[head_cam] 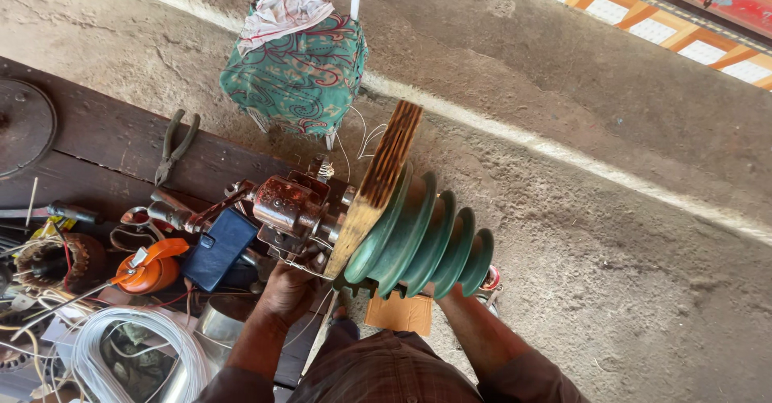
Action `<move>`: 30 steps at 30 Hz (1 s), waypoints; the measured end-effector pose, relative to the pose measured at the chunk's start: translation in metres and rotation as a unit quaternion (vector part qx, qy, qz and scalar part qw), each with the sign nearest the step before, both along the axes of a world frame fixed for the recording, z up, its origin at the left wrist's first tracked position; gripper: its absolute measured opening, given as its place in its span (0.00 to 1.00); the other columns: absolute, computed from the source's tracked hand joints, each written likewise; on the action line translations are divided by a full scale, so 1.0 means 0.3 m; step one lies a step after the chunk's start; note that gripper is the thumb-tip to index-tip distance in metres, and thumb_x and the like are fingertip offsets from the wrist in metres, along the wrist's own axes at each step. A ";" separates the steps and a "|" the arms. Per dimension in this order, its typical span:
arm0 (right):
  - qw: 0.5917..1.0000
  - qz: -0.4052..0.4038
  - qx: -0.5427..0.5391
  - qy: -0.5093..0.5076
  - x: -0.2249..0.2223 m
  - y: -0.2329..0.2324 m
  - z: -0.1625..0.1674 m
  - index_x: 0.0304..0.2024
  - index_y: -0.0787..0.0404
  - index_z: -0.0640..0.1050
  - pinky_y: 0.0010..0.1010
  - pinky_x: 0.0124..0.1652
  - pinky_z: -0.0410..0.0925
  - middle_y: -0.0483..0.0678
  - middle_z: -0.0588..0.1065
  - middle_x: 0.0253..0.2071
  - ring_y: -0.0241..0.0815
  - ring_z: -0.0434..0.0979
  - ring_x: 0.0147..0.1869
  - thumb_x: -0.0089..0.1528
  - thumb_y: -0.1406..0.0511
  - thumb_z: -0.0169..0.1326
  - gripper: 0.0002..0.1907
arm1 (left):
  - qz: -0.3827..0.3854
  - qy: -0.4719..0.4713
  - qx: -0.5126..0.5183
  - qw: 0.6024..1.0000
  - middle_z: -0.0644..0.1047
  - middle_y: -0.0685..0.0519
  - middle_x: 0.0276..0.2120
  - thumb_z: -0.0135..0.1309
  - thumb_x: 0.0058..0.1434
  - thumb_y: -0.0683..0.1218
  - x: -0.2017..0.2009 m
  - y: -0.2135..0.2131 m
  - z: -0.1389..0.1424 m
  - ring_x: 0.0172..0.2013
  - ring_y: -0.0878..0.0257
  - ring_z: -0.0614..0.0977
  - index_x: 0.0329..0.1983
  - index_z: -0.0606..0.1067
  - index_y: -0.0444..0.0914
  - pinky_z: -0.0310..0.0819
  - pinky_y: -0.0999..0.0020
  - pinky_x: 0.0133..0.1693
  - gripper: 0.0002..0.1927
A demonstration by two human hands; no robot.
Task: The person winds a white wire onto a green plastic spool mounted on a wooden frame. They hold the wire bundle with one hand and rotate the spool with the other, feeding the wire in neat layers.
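- Looking down through the head view, I see the green stepped former (422, 238), a stack of ridged discs shrinking toward the right, mounted against a wooden board (376, 186) on the rusty winding machine (291, 206). It hangs off the right-hand edge of the dark desk (104, 141), out over the concrete floor (611, 234).
- Its long axis runs roughly level, from the machine on the left out to the smallest disc on the right.
- My left hand (291, 286) sits just below the machine, beside the board end, fingers curled up around the underside; thin wire (310, 268) runs past it, but whether it pinches the wire I cannot tell.
- My right hand (447, 292) reaches up under the small end of the former; its fingers are hidden behind the discs, so its grip is unclear.
- The left hand is nearer the machine, the right nearer the former's tip.
- Pliers (175, 145) lie well apart, up the desk.
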State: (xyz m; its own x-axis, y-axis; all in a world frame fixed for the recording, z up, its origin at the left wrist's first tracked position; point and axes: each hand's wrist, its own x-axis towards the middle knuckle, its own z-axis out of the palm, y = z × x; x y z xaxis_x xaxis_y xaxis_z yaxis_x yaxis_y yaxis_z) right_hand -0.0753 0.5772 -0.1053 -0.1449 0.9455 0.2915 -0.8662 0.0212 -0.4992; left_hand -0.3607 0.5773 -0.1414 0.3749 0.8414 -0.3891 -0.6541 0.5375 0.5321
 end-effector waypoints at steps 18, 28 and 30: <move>0.968 -0.095 0.023 -0.230 -0.031 0.002 -0.110 0.53 0.58 0.77 0.25 0.46 0.74 0.44 0.77 0.45 0.32 0.78 0.46 0.66 0.59 0.59 0.15 | 0.048 0.022 -0.054 0.997 0.81 0.47 0.45 0.57 0.60 0.36 0.031 -0.034 0.048 0.44 0.58 0.84 0.51 0.75 0.32 0.80 0.61 0.47 0.15; 0.975 0.073 -0.088 -0.188 -0.050 -0.002 -0.016 0.53 0.55 0.79 0.27 0.50 0.75 0.45 0.80 0.46 0.37 0.81 0.49 0.65 0.56 0.54 0.17 | 0.003 -0.050 -0.015 0.999 0.83 0.47 0.42 0.58 0.62 0.37 0.014 -0.026 0.046 0.43 0.57 0.84 0.47 0.79 0.33 0.80 0.61 0.49 0.10; 0.920 0.179 -0.207 -0.279 -0.065 -0.006 0.019 0.53 0.55 0.80 0.27 0.51 0.75 0.45 0.81 0.47 0.37 0.82 0.50 0.65 0.55 0.53 0.18 | 0.006 -0.040 -0.023 0.999 0.83 0.46 0.41 0.58 0.61 0.38 0.021 -0.033 0.050 0.42 0.57 0.85 0.44 0.79 0.34 0.81 0.61 0.48 0.09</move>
